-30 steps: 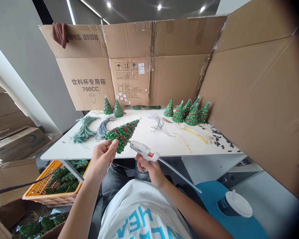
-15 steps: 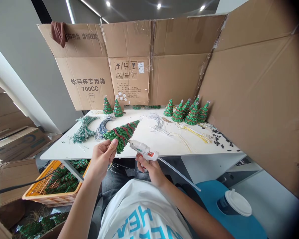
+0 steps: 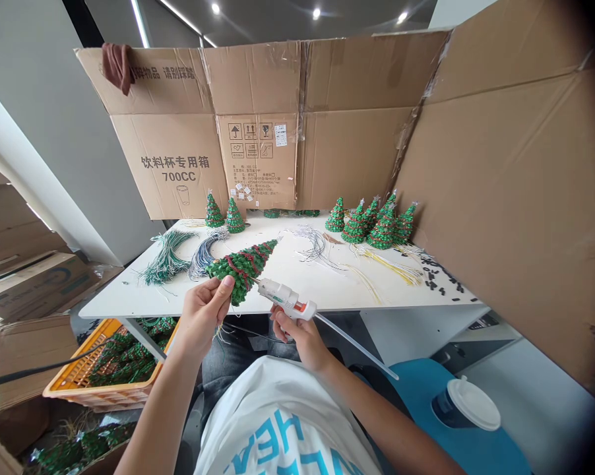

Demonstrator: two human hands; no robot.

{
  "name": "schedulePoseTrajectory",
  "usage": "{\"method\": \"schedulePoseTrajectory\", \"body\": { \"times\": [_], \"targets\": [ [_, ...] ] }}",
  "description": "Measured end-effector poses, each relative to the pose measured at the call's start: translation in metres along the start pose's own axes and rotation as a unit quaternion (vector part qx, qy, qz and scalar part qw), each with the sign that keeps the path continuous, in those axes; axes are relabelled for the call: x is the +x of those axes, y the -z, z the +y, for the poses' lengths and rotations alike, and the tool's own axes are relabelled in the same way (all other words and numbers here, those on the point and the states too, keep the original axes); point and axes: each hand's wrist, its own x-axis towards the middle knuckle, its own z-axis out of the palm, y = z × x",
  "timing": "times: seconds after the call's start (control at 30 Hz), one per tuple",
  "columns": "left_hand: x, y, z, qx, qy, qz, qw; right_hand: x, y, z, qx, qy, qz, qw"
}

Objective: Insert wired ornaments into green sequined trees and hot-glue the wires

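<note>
My left hand (image 3: pixel 202 315) is closed round the base of a small green beaded tree (image 3: pixel 242 264) with red trim, held tilted so its tip points up and right above the white table (image 3: pixel 297 287). My right hand (image 3: pixel 295 332) grips a white glue gun (image 3: pixel 286 299) whose nozzle touches the underside of the tree's base. A clear glue stick (image 3: pixel 357 346) trails from the back of the gun, down to the right.
Several finished trees (image 3: pixel 371 221) stand at the table's back right, two more (image 3: pixel 223 212) at back left. Wire bundles (image 3: pixel 179 254) and yellow strands (image 3: pixel 386 264) lie on the table. Cardboard walls (image 3: pixel 500 178) surround it. An orange crate (image 3: pixel 104 369) sits below left, a lidded cup (image 3: pixel 468 404) on a blue stool at right.
</note>
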Motion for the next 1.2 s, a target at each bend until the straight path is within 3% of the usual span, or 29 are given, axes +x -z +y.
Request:
{"method": "schedulePoseTrajectory", "body": {
  "times": [0.33,0.53,0.8,1.03,1.2],
  "targets": [
    [0.000,-0.003,0.004,-0.046,-0.004,0.023,0.999,0.001,0.008,0.005,-0.067,0.007,0.005,0.998],
    [0.001,0.000,0.008,-0.117,-0.032,0.043,0.992,0.015,0.036,0.011,-0.197,0.042,0.039,0.979],
    [-0.008,-0.002,0.012,-0.166,-0.028,0.031,0.985,0.033,0.084,0.025,-0.457,0.093,0.097,0.879],
    [-0.016,-0.018,0.009,-0.166,-0.008,0.005,0.986,0.039,0.092,0.043,-0.586,0.100,0.116,0.796],
    [-0.018,-0.024,0.006,-0.163,0.004,-0.016,0.987,0.040,0.097,0.047,-0.622,0.091,0.146,0.764]
  ]
}}
